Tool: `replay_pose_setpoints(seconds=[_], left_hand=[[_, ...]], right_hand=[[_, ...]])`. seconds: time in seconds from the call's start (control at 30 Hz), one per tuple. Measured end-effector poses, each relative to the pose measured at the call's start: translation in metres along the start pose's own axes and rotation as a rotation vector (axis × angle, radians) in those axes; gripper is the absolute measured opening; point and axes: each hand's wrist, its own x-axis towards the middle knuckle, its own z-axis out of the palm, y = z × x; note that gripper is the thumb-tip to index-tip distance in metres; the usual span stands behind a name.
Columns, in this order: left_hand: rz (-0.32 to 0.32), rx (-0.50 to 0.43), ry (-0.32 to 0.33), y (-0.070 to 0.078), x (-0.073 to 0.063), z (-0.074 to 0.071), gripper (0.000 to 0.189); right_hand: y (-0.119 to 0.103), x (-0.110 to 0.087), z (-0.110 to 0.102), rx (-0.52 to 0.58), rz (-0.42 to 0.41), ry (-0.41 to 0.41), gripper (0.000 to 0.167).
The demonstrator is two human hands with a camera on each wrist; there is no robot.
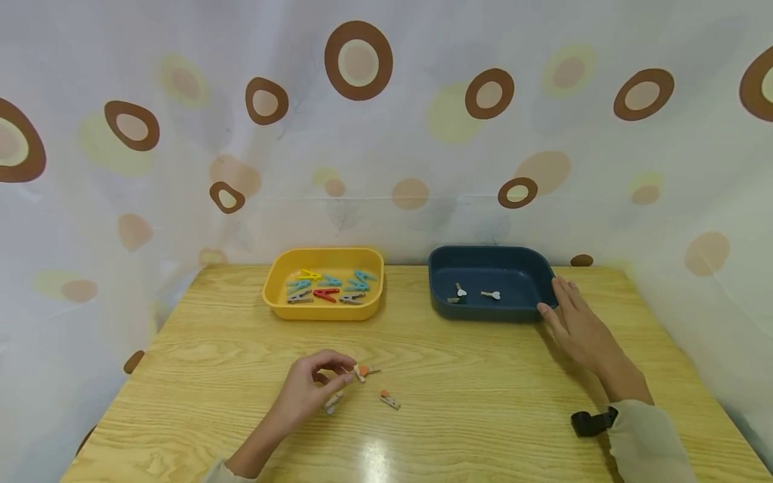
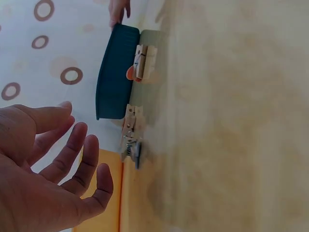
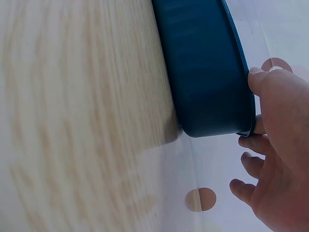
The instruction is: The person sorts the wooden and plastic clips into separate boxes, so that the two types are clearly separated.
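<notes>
Left hand (image 1: 311,386), digits apart and gripping nothing visible, hovers by wooden clothespins (image 1: 390,401) well in from the counter's (image 1: 181,416) left edge; some lie bunched, so a careless pinch could drag several. Right hand (image 1: 582,332), thumb spread from fingers, rests against the navy tray (image 1: 495,313) near the back edge, where uneven pressure could shift it

Surface (image 1: 483,409) is wood-grained, with one bright glare patch (image 1: 375,459). White backdrop (image 1: 398,144) stands behind its far edge, printed with brown rings (image 1: 359,29) and tan blotches (image 1: 410,193).
</notes>
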Motion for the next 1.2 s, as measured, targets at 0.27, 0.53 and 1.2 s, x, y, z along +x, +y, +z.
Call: replay_pose_setpoints(seconds=[0.27, 0.53, 1.2], left_hand=[[-0.074, 0.019, 0.029, -0.006, -0.015, -0.007, 0.018], [-0.076, 0.112, -0.003, -0.011, -0.018, -0.011, 0.017], [0.007, 0.314, -0.039, -0.011, -0.022, -0.006, 0.012]], right_hand=[[0.002, 0.004, -0.002, 0.004, -0.022, 0.022, 0.074], [0.004, 0.005, -0.002, 0.009, -0.028, 0.031, 0.074], [0.004, 0.001, 0.003, 0.019, -0.031, 0.029, 0.073]])
